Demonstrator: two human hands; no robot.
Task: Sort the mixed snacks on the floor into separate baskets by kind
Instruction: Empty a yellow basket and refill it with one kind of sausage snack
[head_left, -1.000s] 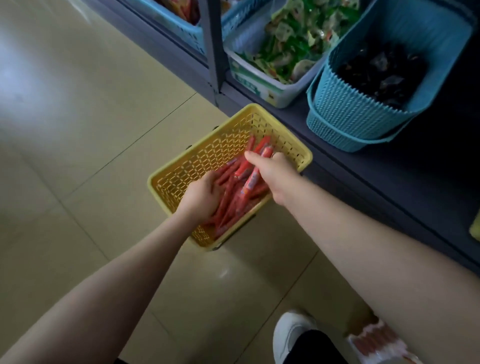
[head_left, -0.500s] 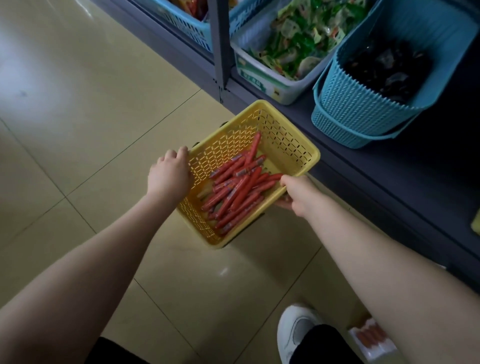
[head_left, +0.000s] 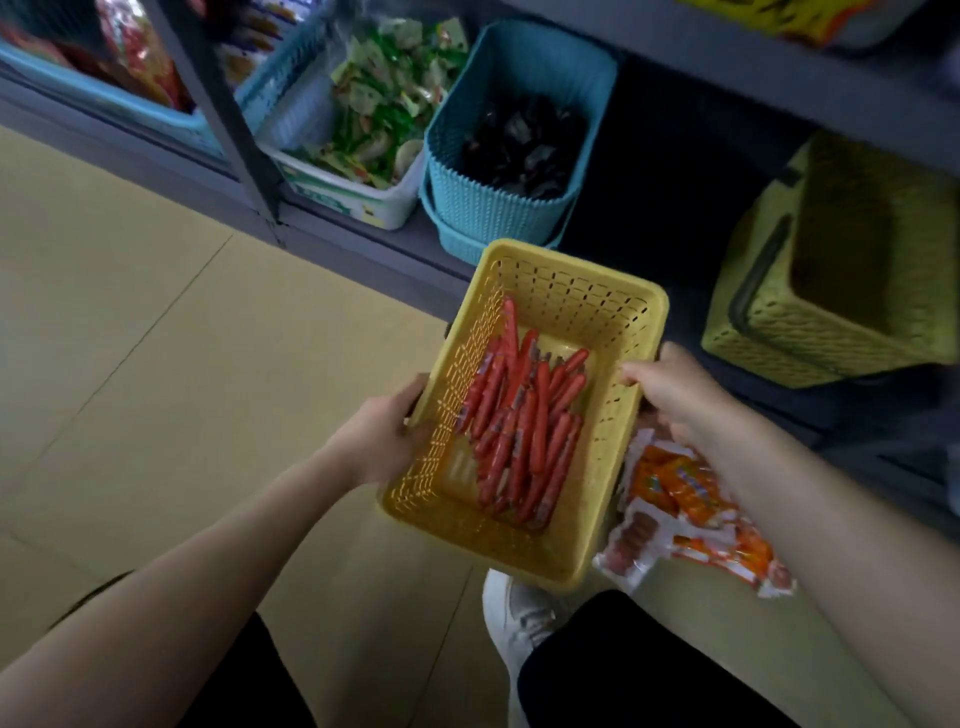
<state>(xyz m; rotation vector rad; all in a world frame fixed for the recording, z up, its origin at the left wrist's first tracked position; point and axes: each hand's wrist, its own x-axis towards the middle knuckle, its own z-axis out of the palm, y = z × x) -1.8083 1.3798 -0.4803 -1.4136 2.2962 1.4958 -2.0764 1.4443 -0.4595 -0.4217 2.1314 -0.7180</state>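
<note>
Here I hold the yellow perforated basket (head_left: 587, 306) above the tan floor (head_left: 182, 364), my left hand (head_left: 376, 441) clamped on its left long rim and my right hand (head_left: 675, 395) gripping the right long rim, thumb hooked over the edge. Its long axis runs away from me toward the shelf (head_left: 649, 270) and leans slightly right, and the red sausage sticks (head_left: 524, 431) inside lie roughly along that same line, bunched toward the left wall. Orange snack packets (head_left: 691, 514) lie on the floor just below my right wrist, beside my white shoe (head_left: 519, 618).
</note>
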